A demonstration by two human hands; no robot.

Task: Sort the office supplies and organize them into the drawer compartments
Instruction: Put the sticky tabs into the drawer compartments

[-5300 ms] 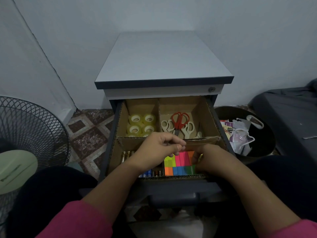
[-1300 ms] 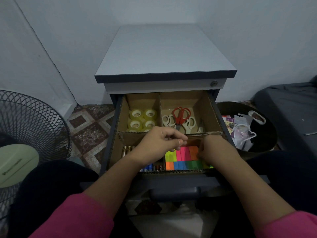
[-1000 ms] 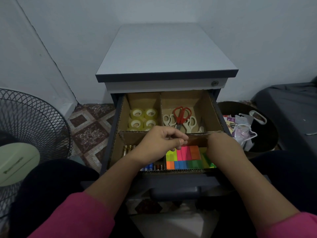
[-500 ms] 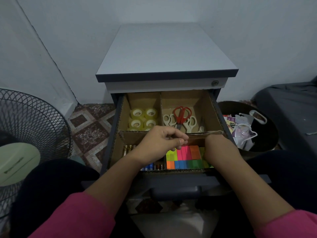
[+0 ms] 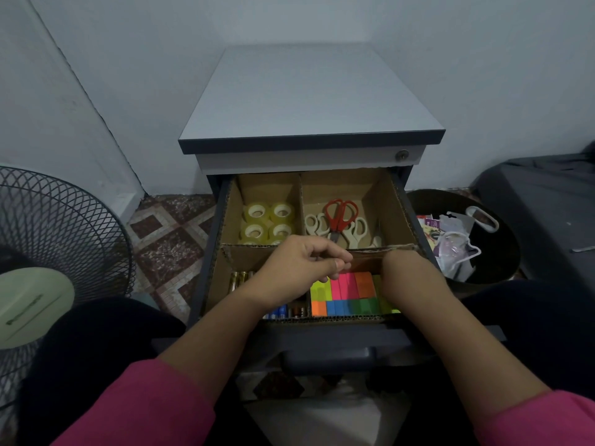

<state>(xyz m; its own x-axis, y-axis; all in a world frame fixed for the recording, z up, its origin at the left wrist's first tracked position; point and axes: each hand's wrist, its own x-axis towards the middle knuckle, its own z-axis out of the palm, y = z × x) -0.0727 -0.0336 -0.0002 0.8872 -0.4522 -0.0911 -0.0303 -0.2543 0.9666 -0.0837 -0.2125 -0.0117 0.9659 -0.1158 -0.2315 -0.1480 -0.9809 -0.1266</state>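
The cabinet drawer (image 5: 328, 341) is pulled out, with cardboard dividers (image 5: 244, 252) making four compartments. Clear tape rolls (image 5: 269, 222) lie back left, red and white scissors (image 5: 338, 222) back right, batteries (image 5: 240, 278) front left and bright sticky notes (image 5: 349, 292) front right. My left hand (image 5: 301, 267) hovers over the middle, fingers curled, thumb and fingertips pinching the cross divider's top edge. My right hand (image 5: 409, 278) reaches down into the sticky-note compartment at its right end; its fingers are hidden behind the hand.
A standing fan (image 5: 48, 252) is on the floor at left. A dark bin (image 5: 502, 252) with plastic wrappers and packaging sits right of the cabinet, beside a dark covered surface (image 5: 553, 201). The cabinet top (image 5: 309, 98) is bare. My dark-clothed knees flank the drawer.
My right hand has shifted a little to the right and deeper over the right end of the sticky notes. The left hand has stayed on the divider.
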